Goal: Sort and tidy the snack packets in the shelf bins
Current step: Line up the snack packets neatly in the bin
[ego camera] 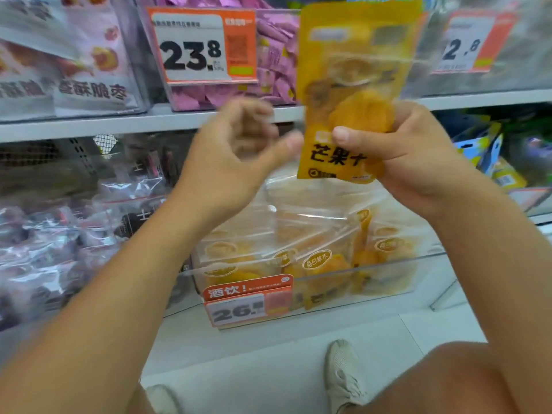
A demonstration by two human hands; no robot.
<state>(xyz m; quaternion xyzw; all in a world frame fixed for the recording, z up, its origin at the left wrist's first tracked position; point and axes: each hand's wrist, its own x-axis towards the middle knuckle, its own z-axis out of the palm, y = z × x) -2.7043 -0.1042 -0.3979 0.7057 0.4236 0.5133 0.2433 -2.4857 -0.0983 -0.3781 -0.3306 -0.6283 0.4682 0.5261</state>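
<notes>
Bare knee (442,380) and pale shoe (343,372) nearest; right hand (418,156) grips yellow mango packet (355,85) by lower end, thumb across front; packet upright, long axis vertical, top toward upper shelf; left hand (239,150) just beside it, blurred, fingers loosely curled, holding nothing; clear bin (424,258) of same packets below.

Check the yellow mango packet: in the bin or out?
Out. The right hand grips the yellow mango packet upright, above the clear bin of similar packets. Left hand is blurred, not clearly touching it.
</notes>
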